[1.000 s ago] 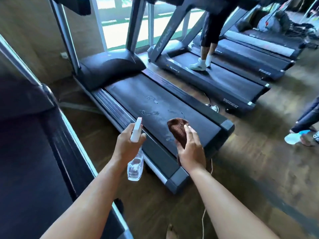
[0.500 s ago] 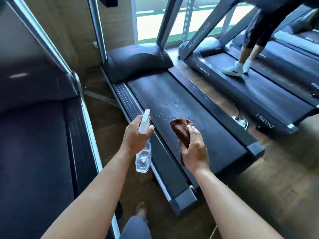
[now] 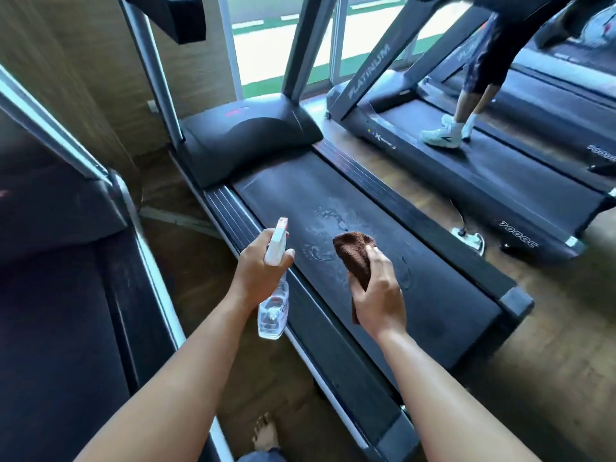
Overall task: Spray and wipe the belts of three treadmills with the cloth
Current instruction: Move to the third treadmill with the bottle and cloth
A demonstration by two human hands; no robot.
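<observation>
Above wet belt point(image 3: 383, 261) — hands grip spray bottle point(image 3: 275, 288), cloth point(image 3: 355, 253), neighbour marked PLATINUM

Fuzzy brown cloth point(image 3: 355, 258), clear plastic spray bottle point(image 3: 274, 310), wet-blotched matt belt point(image 3: 366, 248)

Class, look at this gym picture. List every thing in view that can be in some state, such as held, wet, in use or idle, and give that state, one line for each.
Left hand: closed around the spray bottle.
Clear plastic spray bottle with white trigger head: held upright, partly filled.
Right hand: gripping the cloth.
Brown terry cloth: bunched, held above the belt.
Black middle treadmill belt: wet with spray droplets, unoccupied.
Grey treadmill to the right: occupied by a person in white shoes.
</observation>
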